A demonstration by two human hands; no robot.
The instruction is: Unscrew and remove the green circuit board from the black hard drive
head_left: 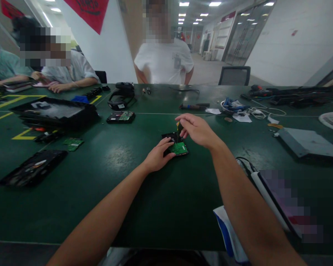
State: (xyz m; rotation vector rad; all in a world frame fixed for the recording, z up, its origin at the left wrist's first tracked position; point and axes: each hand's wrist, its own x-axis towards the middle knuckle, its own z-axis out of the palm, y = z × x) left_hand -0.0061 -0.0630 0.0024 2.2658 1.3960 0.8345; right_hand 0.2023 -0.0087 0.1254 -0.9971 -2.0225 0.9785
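Observation:
A hard drive [180, 149] with its green circuit board facing up lies on the dark green table in front of me. My left hand [157, 155] grips it from the left side, fingers over the far part and thumb along the near edge. Above the drive, my right hand [195, 130] is closed around the yellow and black handle of a screwdriver [179, 127]. The screwdriver stands nearly upright, its shaft pointing down at the board. I cannot make out exactly where its tip touches.
Another hard drive [121, 117] lies farther back, near a black headset [122, 96]. To the left are a black tray [55, 112], a small circuit board [73, 143] and a black casing [34, 168]. A grey metal box [310, 144] sits right. Across the table stands a person [163, 61].

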